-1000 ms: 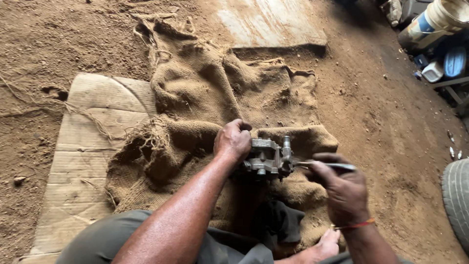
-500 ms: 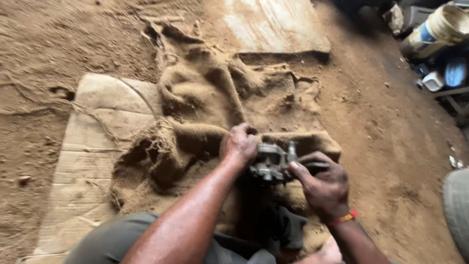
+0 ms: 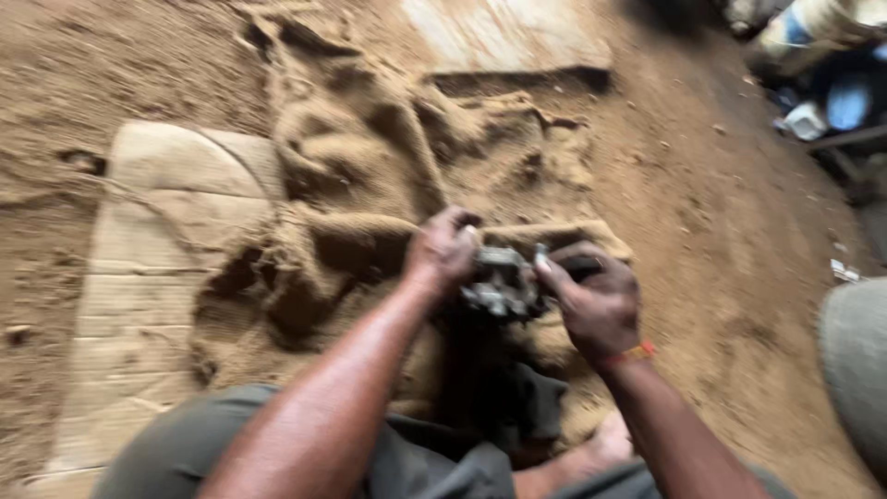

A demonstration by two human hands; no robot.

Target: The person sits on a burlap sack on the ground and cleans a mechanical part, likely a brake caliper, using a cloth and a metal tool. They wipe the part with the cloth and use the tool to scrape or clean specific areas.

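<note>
- Compared with a second ago, the right hand (image 3: 599, 303) has slid in from the right end of the metal part (image 3: 499, 283) and now crowds right up against it. The thin rod that stuck out sideways before is mostly covered. The view has also swung a bit and gone blurry.
- Biggest thing in view: the dirt floor (image 3: 721, 231), sandy and loose all round.
- One burlap sack (image 3: 370, 176), crumpled and spread over the floor, running under both hands.
- One flat pale cardboard sheet (image 3: 157, 277) to the left, partly under the sack.
- One pale board (image 3: 504, 32) at the top, lying flat on the dirt.
- Two hands, one part. The left hand (image 3: 442, 254) is curled round the left side of the metal part, fingers wrapped over the top. The right hand is closed on the right side, and something dark pokes out past its fingers. Can't tell what it is, too blurry.
- The metal part sits between the hands, just above the sack and in front of the person's lap.
- What could go wrong, I reckon: if a small screw or bit comes loose, it drops into the folds of the sack or the loose dirt and is a pain to find. Greasy fingers could also let the part slip.
</note>
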